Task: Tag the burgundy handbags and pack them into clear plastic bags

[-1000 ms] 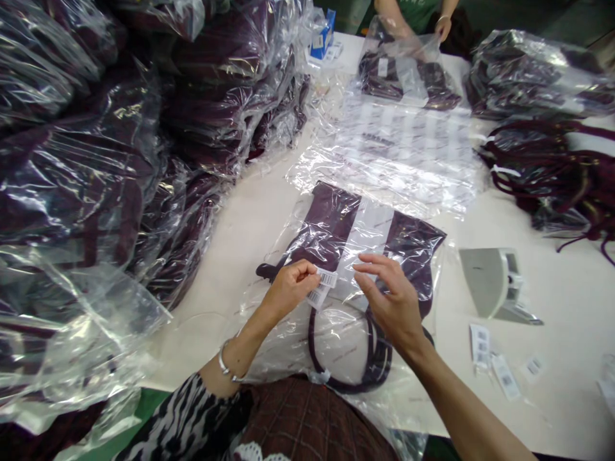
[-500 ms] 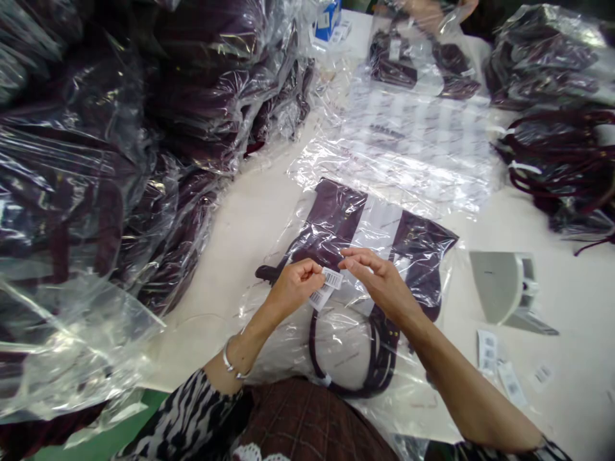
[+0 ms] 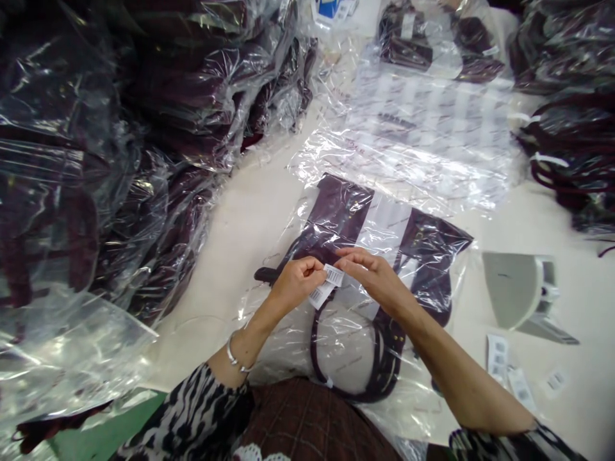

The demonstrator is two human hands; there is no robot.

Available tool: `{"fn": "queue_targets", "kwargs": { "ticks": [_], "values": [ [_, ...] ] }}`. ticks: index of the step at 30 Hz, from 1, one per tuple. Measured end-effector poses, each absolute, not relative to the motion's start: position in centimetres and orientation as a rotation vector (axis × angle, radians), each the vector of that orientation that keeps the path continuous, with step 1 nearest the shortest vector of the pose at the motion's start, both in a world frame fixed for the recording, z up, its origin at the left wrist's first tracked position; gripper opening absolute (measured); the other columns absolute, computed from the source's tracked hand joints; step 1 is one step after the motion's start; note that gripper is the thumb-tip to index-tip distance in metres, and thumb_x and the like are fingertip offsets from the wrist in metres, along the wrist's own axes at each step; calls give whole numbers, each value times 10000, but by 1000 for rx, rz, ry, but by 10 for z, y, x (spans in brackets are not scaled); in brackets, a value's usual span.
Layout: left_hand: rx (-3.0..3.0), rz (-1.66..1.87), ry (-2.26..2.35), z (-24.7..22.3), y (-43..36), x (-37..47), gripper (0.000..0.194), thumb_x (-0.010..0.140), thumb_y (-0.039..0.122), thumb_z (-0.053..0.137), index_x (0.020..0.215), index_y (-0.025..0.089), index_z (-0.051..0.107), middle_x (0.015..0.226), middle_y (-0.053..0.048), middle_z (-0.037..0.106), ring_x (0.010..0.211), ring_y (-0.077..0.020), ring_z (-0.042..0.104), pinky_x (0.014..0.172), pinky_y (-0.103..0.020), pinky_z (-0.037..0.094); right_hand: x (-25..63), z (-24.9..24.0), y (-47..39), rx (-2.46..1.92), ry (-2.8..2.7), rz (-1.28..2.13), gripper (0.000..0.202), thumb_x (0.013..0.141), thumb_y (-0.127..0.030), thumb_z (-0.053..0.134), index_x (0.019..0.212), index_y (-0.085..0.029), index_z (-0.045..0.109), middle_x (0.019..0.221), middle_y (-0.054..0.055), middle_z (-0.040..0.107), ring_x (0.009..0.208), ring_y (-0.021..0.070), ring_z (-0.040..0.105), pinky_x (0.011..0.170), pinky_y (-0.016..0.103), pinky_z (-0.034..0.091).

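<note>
Head view: pinched barcode label point(image 3: 334, 275) between fingers of left hand point(image 3: 298, 282); held right hand point(image 3: 373, 274) alongside, couldn't tell if gripping. Had maroon bag point(image 3: 341, 202) already under plastic point(image 3: 346, 349) on counter point(image 3: 243, 221); had yet to release label.

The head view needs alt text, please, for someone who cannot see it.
A person's left hand pinches a barcode label over a plastic-wrapped dark purple bag, with the right hand close by. Plastic-wrapped bundles are piled at left.
</note>
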State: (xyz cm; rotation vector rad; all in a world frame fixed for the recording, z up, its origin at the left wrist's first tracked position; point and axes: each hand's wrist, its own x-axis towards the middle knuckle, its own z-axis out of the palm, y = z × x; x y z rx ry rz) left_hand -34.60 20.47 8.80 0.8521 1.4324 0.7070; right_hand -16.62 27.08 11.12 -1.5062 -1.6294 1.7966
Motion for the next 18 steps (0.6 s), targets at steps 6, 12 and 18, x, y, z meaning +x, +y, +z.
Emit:
{"fn": "queue_targets", "kwargs": {
  "ticks": [6,12,18],
  "values": [
    [893,694,1440,86,205,-345,170,767,323,599,702,167,602,618,35,570,551,-101,499,511,-201,364,-166,105,270,-1502,-1654,1759,206,753,-420,708,699,-223,735,1156,69,681,1148,254,588,1055,423,358],
    [865,691,1436,82,204,-344,225,771,341,606,843,154,708,716,-4,670,604,-129,570,544,-215,410,-164,93,270,-1473,-1778,1562,185,775,-380,680,678,-224,703,1104,68,681,1082,234,611,1019,421,385],
    [725,643,1521,59,195,-350,320,767,392,626,955,157,734,753,-24,708,593,-141,591,506,-213,401,-151,84,305,-1602,-1504,1403,229,725,-441,719,701,-213,714,1132,73,685,1036,246,620,973,417,421]
  ]
}}
